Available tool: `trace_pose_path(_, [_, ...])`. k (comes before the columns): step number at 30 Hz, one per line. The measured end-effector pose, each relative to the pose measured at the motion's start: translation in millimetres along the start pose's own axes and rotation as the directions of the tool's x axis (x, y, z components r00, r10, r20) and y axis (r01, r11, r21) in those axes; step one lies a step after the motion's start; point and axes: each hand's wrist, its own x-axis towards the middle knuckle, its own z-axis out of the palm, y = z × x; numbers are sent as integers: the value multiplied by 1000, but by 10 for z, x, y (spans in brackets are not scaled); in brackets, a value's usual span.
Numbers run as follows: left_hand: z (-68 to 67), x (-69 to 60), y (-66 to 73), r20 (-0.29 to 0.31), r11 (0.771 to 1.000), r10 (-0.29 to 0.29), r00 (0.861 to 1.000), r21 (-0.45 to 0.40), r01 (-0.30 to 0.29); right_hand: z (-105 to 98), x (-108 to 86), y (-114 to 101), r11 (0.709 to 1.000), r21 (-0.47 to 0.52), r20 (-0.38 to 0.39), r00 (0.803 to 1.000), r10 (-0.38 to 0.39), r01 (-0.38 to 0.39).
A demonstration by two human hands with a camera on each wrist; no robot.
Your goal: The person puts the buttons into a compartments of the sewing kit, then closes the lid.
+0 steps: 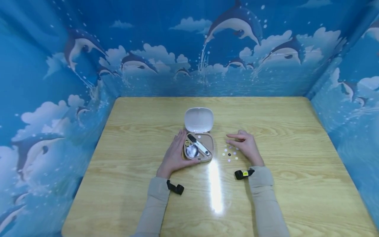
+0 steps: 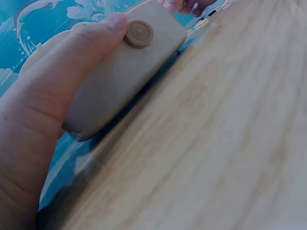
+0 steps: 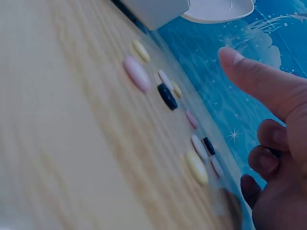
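A beige case [image 1: 209,157] lies on the table with its pale lid [image 1: 199,119] swung up behind it. My left hand [image 1: 175,154] rests along its left side, fingers straight, while the thumb [image 2: 91,52] presses the front wall beside a tan button-shaped clasp [image 2: 139,33]. Inside are a black-and-white slender tool [image 1: 199,144], a shiny round disc [image 1: 192,151], a small gold ring-like piece [image 1: 187,143] and a small white button [image 1: 199,137]. Above several loose buttons [image 1: 229,154] hovers my right hand [image 1: 247,146], thumb and forefinger apart, other fingers curled; nothing shows between the tips.
The loose buttons, white, pink, yellow and black [image 3: 167,97], lie scattered on the wood-grain table [image 1: 142,118] right of the case. A blue dolphin-print curtain [image 1: 165,75] stands along the back and sides. Bright glare [image 1: 215,187] marks the tabletop in front.
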Motion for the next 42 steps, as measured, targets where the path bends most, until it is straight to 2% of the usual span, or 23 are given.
trace_pose_path(7, [2,5,0,3,1000,1,1000,-2,-1,18,-16,38,999,-46,43,999,-17,19])
trace_pose_path(11, [1,2,-2,4,1000,-8,1000,-1,8,12,-17,47,999,-39,67,998,7,-4])
trace_pose_path(17, [0,3,-1,7,1000,-6,1000,-6,6,16,-8,83,997,-70,96,995,-31,38])
trace_pose_path(34, [-7,5,13,14,1000,-18,1000,2,18,41,6,61,978,-180,125,989,-80,102])
trace_pose_path(42, [-14,5,1,11,1000,-16,1000,1,16,61,9,33,975,-203,123,991,-61,85])
